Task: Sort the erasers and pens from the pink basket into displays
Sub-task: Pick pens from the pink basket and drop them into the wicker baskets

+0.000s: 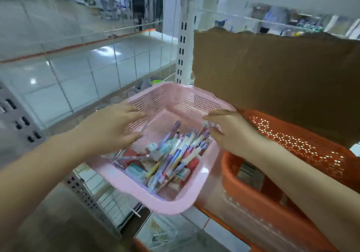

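1 pink basket (136, 191), 1 orange basket (253, 197), 1 cardboard sheet (272, 76); pens (176, 154) and erasers (134, 169) too jumbled to count.

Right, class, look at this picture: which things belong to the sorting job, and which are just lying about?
Belong to the job: pink basket, pens, erasers, left hand, right hand.

Just lying about: orange basket, cardboard sheet, white shelf upright.
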